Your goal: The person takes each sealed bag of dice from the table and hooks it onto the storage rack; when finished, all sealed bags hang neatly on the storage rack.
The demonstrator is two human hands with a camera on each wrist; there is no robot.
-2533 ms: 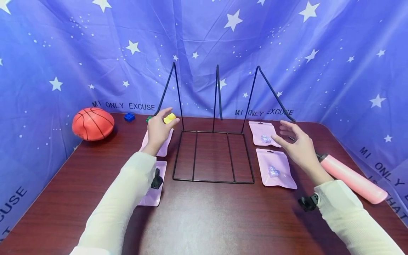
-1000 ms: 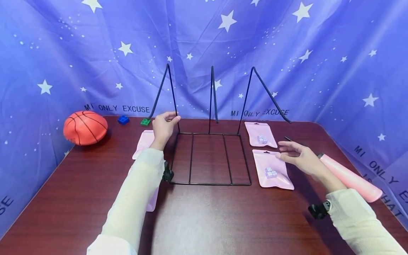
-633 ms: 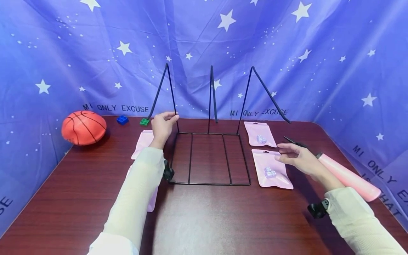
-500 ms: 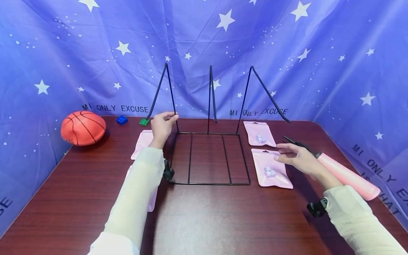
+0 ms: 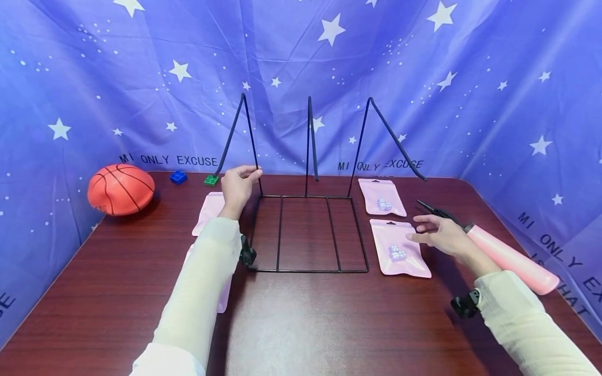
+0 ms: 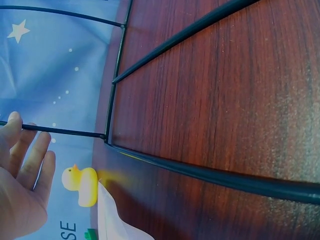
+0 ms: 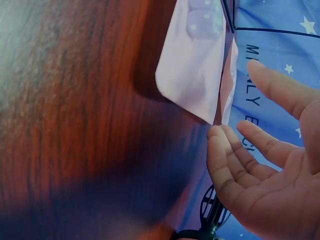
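Note:
A black wire rack (image 5: 293, 196) stands mid-table, with three uprights that each bend into a sloping arm. My left hand (image 5: 236, 190) pinches its left upright low down; the left wrist view shows thumb and fingers about the rod. Beyond that hand is a yellow rubber duck (image 6: 85, 186), hidden in the head view. My right hand (image 5: 444, 237) is held over the table's right side, fingers loosely bent and holding nothing. Its fingertips are near the front right pink pouch (image 5: 388, 235), which shows pale purple dice (image 7: 204, 22). Another pink pouch (image 5: 373, 189) lies behind that one.
Two more pink pouches (image 5: 210, 209) lie left, partly behind the left arm. A red basketball (image 5: 121, 189), blue brick (image 5: 178, 177) and green brick (image 5: 211, 180) sit at the back left. A pink tube (image 5: 512, 258) with a black end lies beyond the right hand. A starry curtain (image 5: 282, 47) encloses the table.
My left hand has moved right from beside the duck and taken hold of the rack's left upright. My right hand has drawn back from the rear pouch toward the front one.

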